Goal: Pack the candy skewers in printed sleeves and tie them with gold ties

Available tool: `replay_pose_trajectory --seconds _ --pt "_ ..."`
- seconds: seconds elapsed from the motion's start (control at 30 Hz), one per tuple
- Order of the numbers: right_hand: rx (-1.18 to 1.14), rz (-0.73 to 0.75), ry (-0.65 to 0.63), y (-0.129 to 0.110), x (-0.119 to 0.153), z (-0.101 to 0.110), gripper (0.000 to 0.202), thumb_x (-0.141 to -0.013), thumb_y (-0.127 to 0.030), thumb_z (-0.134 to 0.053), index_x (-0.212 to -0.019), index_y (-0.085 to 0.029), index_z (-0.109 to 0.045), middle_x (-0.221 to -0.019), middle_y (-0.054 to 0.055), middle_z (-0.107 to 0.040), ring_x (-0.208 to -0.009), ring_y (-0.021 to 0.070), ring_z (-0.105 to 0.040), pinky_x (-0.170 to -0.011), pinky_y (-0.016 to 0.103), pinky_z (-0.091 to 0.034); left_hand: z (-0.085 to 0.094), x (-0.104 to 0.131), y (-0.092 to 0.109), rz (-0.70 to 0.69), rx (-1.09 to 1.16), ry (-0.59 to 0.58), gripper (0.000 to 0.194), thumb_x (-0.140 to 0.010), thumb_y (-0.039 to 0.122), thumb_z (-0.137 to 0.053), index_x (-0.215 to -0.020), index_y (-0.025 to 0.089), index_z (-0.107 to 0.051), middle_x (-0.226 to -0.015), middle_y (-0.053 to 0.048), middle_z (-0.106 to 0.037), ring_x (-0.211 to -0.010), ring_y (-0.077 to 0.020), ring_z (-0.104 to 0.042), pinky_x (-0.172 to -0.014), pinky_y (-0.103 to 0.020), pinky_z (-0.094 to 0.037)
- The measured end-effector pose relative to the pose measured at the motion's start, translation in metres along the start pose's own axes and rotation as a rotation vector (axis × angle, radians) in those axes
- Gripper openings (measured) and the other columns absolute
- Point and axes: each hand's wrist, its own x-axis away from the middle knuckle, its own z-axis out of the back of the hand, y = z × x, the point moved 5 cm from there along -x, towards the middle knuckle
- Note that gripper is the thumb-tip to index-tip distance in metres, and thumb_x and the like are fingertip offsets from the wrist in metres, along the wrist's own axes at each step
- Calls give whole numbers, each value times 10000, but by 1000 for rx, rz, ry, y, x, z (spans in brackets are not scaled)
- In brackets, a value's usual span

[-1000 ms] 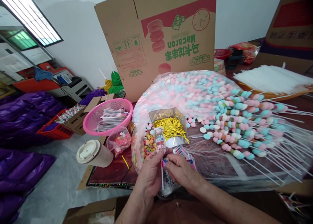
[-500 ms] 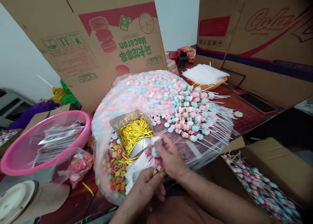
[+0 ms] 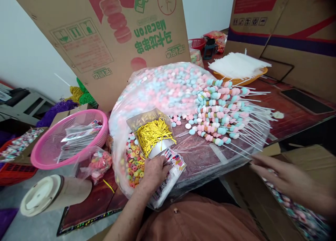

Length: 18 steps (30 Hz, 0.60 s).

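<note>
My left hand (image 3: 156, 171) is closed on a stack of printed plastic bags (image 3: 172, 171), near the table's front edge. Above it, an open pouch of gold twist ties (image 3: 154, 134) lies over ring-shaped candies (image 3: 135, 164). My right hand (image 3: 286, 178), blurred, is out to the right over an open carton (image 3: 309, 164) of candy skewers; its fingertips are near the stick ends, and whether it holds anything is unclear. Pink, blue and white candy skewers (image 3: 220, 111) lie piled on the plastic, beside a large clear bag of loose candies (image 3: 162, 90).
A pink basket (image 3: 36, 153) of printed packets, a small candy bag (image 3: 98, 164) and a lidded cup (image 3: 70, 190) stand at left. An orange basket (image 3: 246, 81) of white sticks and a phone (image 3: 307, 101) are at right. Large cartons (image 3: 118, 66) stand behind.
My right hand has moved away from my left, out to the right over the carton. The candies between my hands are gone from there. My left hand now grips the printed bags. The view has shifted.
</note>
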Motion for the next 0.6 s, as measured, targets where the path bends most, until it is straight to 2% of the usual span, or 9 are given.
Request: replay_pose_trajectory --seconds 0.03,0.1,0.2,0.27,0.37,0.4,0.5,0.6 --pt "-78 79 -128 -25 -18 -21 263 -816 -428 -522 -998 -270 -625 -895 85 -691 -754 204 -637 -637 296 -500 2 -1 0 -23 36 -17 255 -819 358 -474 -726 174 -624 -690 -42 -636 -676 -190 -558 -643 -280 -345" --pt "-164 249 -221 -80 -53 -55 234 -863 -346 -467 -991 -226 -622 -983 88 -662 -875 205 -605 -774 333 -476 12 0 -3 -93 68 -15 334 -863 340 -388 -679 182 -619 -620 -24 -610 -594 -163 -532 -582 -255 -321" --pt "-242 452 -146 -146 -90 -90 308 -800 -275 -553 -1091 -175 -578 -1105 116 -596 -1028 247 -511 -892 409 -391 31 7 -8 -148 48 38 329 -865 300 -373 -691 191 -631 -614 -27 -610 -587 -161 -533 -584 -253 -321" --pt "-333 500 -198 -172 -101 -112 303 -731 -230 -623 -1027 -172 -602 -1037 99 -608 -993 242 -504 -871 396 -385 41 13 -10 -169 118 74 251 -841 272 -415 -783 201 -648 -672 -32 -640 -645 -172 -562 -622 -253 -348" --pt "-419 464 -259 -182 -103 -131 29 -739 -163 -586 -738 -172 -613 -742 23 -590 -754 170 -526 -697 290 -411 46 20 -14 -160 377 128 178 -791 233 -486 -898 211 -627 -759 -19 -664 -703 -167 -582 -644 -241 -382" --pt "-441 435 -271 -181 -101 -133 83 -757 -163 -565 -680 -170 -592 -680 3 -561 -689 148 -511 -637 258 -398 45 21 -16 -134 453 140 154 -779 230 -504 -880 205 -618 -756 -14 -659 -698 -161 -578 -636 -236 -386" --pt "-564 325 -353 -174 -94 -129 97 -768 -213 -572 -683 -167 -579 -662 -21 -534 -633 120 -477 -554 210 -355 38 20 -17 -78 616 125 116 -777 273 -526 -752 172 -578 -683 -11 -615 -647 -148 -540 -595 -233 -384" --pt "-658 270 -414 -171 -87 -117 74 -747 -224 -589 -703 -166 -582 -712 -19 -541 -656 119 -466 -571 208 -350 31 16 -8 -129 794 -12 172 -787 317 -528 -741 157 -573 -673 -12 -593 -634 -140 -514 -588 -233 -390"
